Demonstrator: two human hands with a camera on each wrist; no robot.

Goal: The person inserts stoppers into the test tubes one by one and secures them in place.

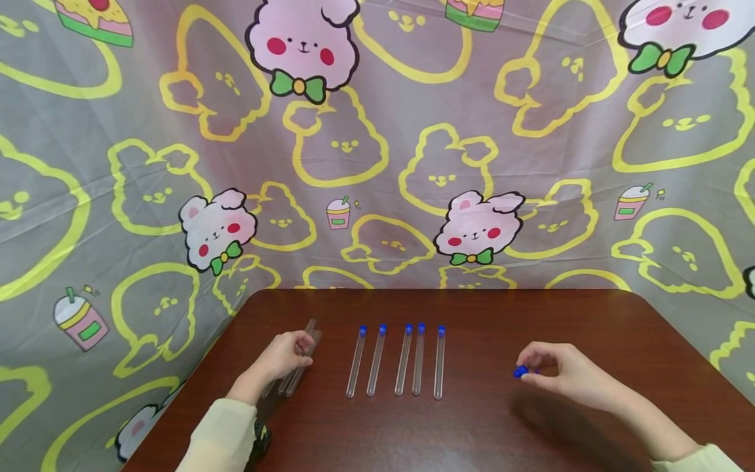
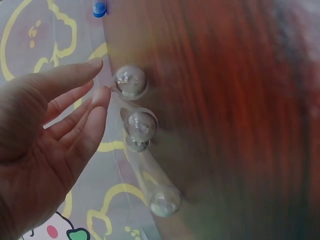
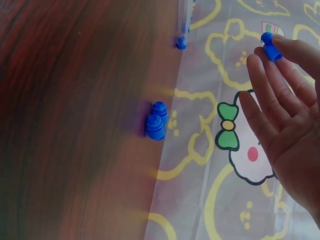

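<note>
Reaching-side sleeve, far left: your pale left sleeve ends at the wrist, near the table's left edge.
Left hand: your left hand is over the clear tubes; its fingers are gently bent, with a narrow gap between thumb and forefinger. You have the fingertips right by the nearest tube, but I cannot tell whether they touch it.
Clear tubes: they lie on the left part of the table in a loose bunch, partly hidden under your hand in the head view; the left wrist view shows four rounded ends.
Blue-topped row: five capped tubes lie flat in the middle, blue ends away from you, rounded ends toward you. The third and fourth are closest together.
Right hand: your right hand is raised above the table on the right, thumb and fingertips pinching a blue stopper.
Loose stoppers: two more blue pieces are on the table near that hand, close beside each other.
Dark wood table: the table spans beneath both your hands, with a cartoon-patterned cloth hanging behind it.
</note>
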